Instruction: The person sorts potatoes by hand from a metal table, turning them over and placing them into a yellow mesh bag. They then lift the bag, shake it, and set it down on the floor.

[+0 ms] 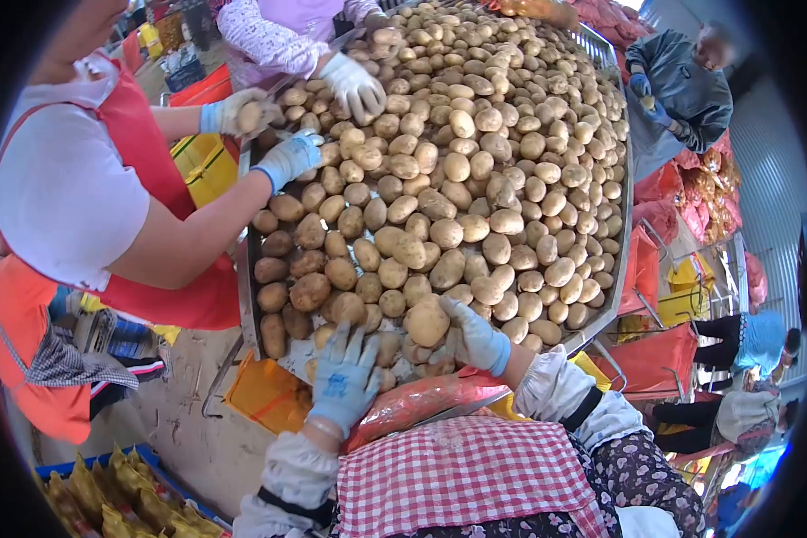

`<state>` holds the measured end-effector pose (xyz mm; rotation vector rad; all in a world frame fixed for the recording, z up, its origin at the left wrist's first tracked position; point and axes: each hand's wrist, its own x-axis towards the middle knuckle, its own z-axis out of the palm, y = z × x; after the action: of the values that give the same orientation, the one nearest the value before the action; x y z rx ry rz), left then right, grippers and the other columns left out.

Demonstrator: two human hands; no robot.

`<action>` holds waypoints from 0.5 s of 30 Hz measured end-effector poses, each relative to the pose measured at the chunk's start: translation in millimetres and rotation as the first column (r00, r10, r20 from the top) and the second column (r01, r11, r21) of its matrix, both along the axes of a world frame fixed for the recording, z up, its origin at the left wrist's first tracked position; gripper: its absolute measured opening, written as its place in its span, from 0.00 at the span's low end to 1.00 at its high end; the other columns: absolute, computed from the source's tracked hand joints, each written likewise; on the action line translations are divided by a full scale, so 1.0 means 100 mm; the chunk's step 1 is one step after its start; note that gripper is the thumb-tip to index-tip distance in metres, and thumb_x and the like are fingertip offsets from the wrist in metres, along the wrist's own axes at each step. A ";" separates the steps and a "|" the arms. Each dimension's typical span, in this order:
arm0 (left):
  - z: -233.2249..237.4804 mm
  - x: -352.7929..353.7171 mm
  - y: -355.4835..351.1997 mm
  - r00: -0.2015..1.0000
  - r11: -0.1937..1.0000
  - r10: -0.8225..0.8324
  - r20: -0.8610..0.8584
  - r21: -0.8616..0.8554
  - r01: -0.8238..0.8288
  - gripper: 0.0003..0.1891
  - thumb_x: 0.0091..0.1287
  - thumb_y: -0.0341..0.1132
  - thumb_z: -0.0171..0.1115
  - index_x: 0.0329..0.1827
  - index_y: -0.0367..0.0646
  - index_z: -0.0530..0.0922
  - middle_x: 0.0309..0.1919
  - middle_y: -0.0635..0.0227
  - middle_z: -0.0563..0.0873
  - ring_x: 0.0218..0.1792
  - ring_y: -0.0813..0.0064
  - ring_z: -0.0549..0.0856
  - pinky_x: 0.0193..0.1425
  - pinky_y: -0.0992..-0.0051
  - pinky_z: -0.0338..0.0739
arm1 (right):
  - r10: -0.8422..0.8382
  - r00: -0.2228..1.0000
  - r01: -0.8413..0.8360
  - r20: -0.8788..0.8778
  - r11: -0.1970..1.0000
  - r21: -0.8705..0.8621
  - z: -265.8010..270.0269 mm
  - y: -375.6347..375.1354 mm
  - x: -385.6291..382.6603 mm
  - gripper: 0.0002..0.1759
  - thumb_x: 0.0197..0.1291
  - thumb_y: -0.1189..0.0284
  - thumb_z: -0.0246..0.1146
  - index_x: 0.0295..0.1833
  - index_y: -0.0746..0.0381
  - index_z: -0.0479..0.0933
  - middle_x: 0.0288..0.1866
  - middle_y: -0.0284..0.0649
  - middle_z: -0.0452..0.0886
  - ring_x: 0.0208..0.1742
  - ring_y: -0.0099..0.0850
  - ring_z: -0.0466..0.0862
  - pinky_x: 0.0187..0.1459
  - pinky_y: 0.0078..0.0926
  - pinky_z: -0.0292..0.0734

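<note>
Many potatoes [457,168] lie heaped on a metal-edged sorting table [617,296] in front of me. My left hand [344,377], in a light blue glove, rests at the near edge with fingers stretched out over the potatoes and holds nothing. Just beyond its fingertips sits a brownish potato [349,308]. My right hand [478,337], gloved the same way, is closed around the side of a large round potato [427,324], held at the near edge. The right fingers are partly hidden behind that potato.
On the left, a co-worker in a red apron [175,211] reaches gloved hands over the table; another person's white glove [354,87] is beyond. A person in dark clothing [690,85] stands at the right. Yellow bags [273,394] hang below, with a blue crate [157,462] lower left.
</note>
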<state>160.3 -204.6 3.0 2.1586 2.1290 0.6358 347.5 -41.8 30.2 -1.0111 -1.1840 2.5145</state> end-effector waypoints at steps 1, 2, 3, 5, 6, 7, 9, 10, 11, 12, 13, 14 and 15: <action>0.04 -0.06 -0.08 1.000 0.986 0.015 0.022 -0.166 -0.011 0.22 0.62 0.42 0.61 0.56 0.41 0.78 0.57 0.55 0.79 0.65 0.49 0.71 0.65 0.52 0.67 | -0.051 0.992 0.029 -0.113 0.982 -0.186 0.16 -0.02 -0.02 0.32 0.72 0.49 0.43 0.68 0.63 0.63 0.58 0.49 0.78 0.56 0.46 0.81 0.54 0.45 0.79; 0.12 -0.11 -0.11 0.999 0.944 0.036 0.038 -0.329 -0.021 0.21 0.62 0.43 0.60 0.54 0.38 0.80 0.55 0.56 0.80 0.66 0.52 0.72 0.64 0.50 0.68 | -0.118 0.969 0.031 -0.216 0.930 -0.367 0.24 -0.02 -0.02 0.34 0.72 0.48 0.40 0.71 0.62 0.61 0.62 0.50 0.75 0.58 0.48 0.79 0.55 0.46 0.78; 0.23 -0.13 -0.13 0.984 0.910 0.103 0.147 -0.413 -0.033 0.18 0.63 0.41 0.61 0.49 0.37 0.82 0.51 0.56 0.83 0.64 0.52 0.73 0.65 0.53 0.68 | -0.093 0.947 -0.037 -0.307 0.919 -0.392 0.21 0.01 0.02 0.35 0.72 0.47 0.36 0.73 0.61 0.57 0.68 0.50 0.69 0.62 0.49 0.76 0.58 0.47 0.76; 0.29 -0.06 -0.01 0.902 0.975 0.131 0.411 -0.216 -0.043 0.20 0.62 0.41 0.63 0.52 0.36 0.80 0.53 0.54 0.82 0.63 0.51 0.74 0.65 0.55 0.69 | -0.115 0.952 0.003 -0.282 0.929 -0.370 0.22 -0.01 0.01 0.36 0.72 0.47 0.36 0.74 0.61 0.55 0.68 0.50 0.69 0.62 0.48 0.76 0.59 0.46 0.75; 0.33 0.01 0.09 0.759 0.994 0.096 0.644 -0.019 -0.110 0.22 0.62 0.40 0.64 0.56 0.35 0.78 0.54 0.52 0.81 0.61 0.50 0.76 0.65 0.57 0.70 | -0.135 0.956 0.038 -0.262 0.938 -0.346 0.23 -0.04 0.00 0.36 0.72 0.46 0.36 0.75 0.60 0.54 0.69 0.49 0.68 0.63 0.47 0.75 0.61 0.45 0.73; 0.41 0.14 0.26 0.777 0.986 0.030 0.628 0.111 -0.128 0.31 0.59 0.39 0.68 0.64 0.35 0.71 0.59 0.50 0.77 0.62 0.51 0.75 0.66 0.61 0.70 | -0.138 0.954 0.038 -0.266 0.936 -0.350 0.28 -0.08 -0.03 0.36 0.72 0.46 0.36 0.75 0.60 0.54 0.69 0.49 0.68 0.63 0.47 0.75 0.61 0.45 0.73; 0.31 0.23 0.46 0.790 0.988 -0.033 0.613 0.137 -0.065 0.35 0.58 0.38 0.70 0.67 0.35 0.67 0.61 0.49 0.75 0.62 0.53 0.75 0.67 0.63 0.69 | -0.116 0.976 0.068 -0.185 0.966 -0.249 0.39 -0.15 -0.10 0.38 0.71 0.47 0.42 0.75 0.63 0.55 0.67 0.49 0.70 0.65 0.44 0.74 0.63 0.45 0.71; 0.27 0.25 0.52 0.796 0.986 -0.096 0.598 0.166 -0.005 0.39 0.57 0.37 0.71 0.71 0.36 0.62 0.63 0.49 0.73 0.63 0.54 0.74 0.68 0.65 0.69 | -0.107 0.976 0.058 -0.188 0.967 -0.249 0.39 -0.14 -0.09 0.38 0.71 0.47 0.42 0.75 0.63 0.55 0.67 0.49 0.70 0.65 0.44 0.74 0.63 0.45 0.71; 0.24 0.26 0.54 0.800 0.986 -0.092 0.593 0.166 -0.010 0.39 0.57 0.37 0.71 0.71 0.36 0.62 0.63 0.49 0.73 0.63 0.54 0.74 0.68 0.65 0.69 | -0.024 0.983 0.006 -0.182 0.995 -0.097 0.39 -0.11 -0.05 0.37 0.72 0.48 0.42 0.75 0.63 0.56 0.67 0.48 0.71 0.65 0.43 0.74 0.63 0.42 0.71; 0.23 0.27 0.54 0.573 0.996 -0.075 0.816 0.094 -0.004 0.40 0.58 0.34 0.70 0.72 0.37 0.60 0.64 0.54 0.72 0.65 0.62 0.72 0.69 0.68 0.68 | 0.052 0.985 -0.043 -0.164 0.997 0.056 0.39 -0.07 0.02 0.36 0.72 0.49 0.42 0.75 0.64 0.56 0.67 0.47 0.71 0.64 0.42 0.75 0.64 0.40 0.70; 0.22 0.27 0.53 0.288 0.999 -0.029 0.957 0.024 0.022 0.41 0.59 0.31 0.70 0.74 0.38 0.57 0.65 0.58 0.70 0.66 0.69 0.70 0.70 0.72 0.66 | 0.070 0.997 -0.073 0.020 0.934 0.350 0.35 0.07 0.15 0.31 0.70 0.56 0.50 0.71 0.64 0.63 0.67 0.49 0.71 0.63 0.41 0.76 0.64 0.39 0.70; 0.26 0.26 0.53 0.291 1.000 -0.024 0.956 0.020 0.017 0.41 0.59 0.31 0.70 0.74 0.38 0.57 0.65 0.58 0.70 0.66 0.69 0.70 0.70 0.72 0.66 | 0.074 0.997 -0.076 0.017 0.935 0.346 0.30 0.24 0.22 0.31 0.70 0.56 0.50 0.71 0.64 0.63 0.67 0.49 0.71 0.63 0.41 0.76 0.64 0.39 0.70; 0.35 0.24 0.52 0.085 0.999 0.011 0.996 -0.014 0.044 0.42 0.60 0.29 0.69 0.75 0.38 0.55 0.65 0.59 0.70 0.66 0.71 0.69 0.69 0.73 0.66 | -0.004 0.962 -0.196 0.274 0.689 0.698 0.25 0.41 0.27 0.31 0.65 0.59 0.56 0.70 0.62 0.64 0.67 0.47 0.72 0.65 0.43 0.74 0.65 0.40 0.69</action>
<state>184.2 -153.0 38.5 0.9242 1.1801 1.4719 374.2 -0.4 54.9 -1.0548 -2.1120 1.6824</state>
